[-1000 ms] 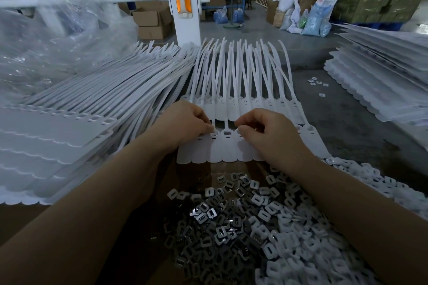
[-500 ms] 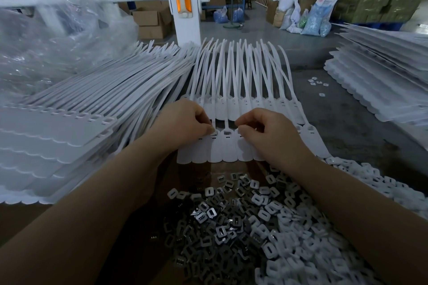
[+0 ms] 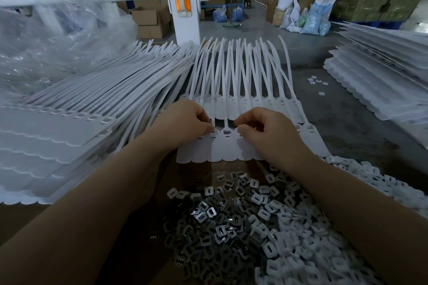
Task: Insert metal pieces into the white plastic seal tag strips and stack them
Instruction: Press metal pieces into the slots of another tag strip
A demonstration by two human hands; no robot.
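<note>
A white seal tag strip [image 3: 217,149], a row of joined tags with long tails fanning away from me, lies in front of me. My left hand [image 3: 185,122] has its fingers curled, and its thumb and forefinger pinch at a tag head near its slot. Anything between those fingertips is hidden. My right hand [image 3: 268,133] is curled too and pinches the neighbouring tag head. One tag's open slot [image 3: 226,132] shows between the two hands. A heap of small metal pieces [image 3: 215,222] lies below my wrists on a brown surface.
A tall stack of tag strips [image 3: 69,127] fills the left side and another stack [image 3: 382,81] the far right. White plastic pieces [image 3: 324,257] are heaped at the lower right. Clear plastic bags [image 3: 46,41] sit at the back left, beside a white post [image 3: 185,7].
</note>
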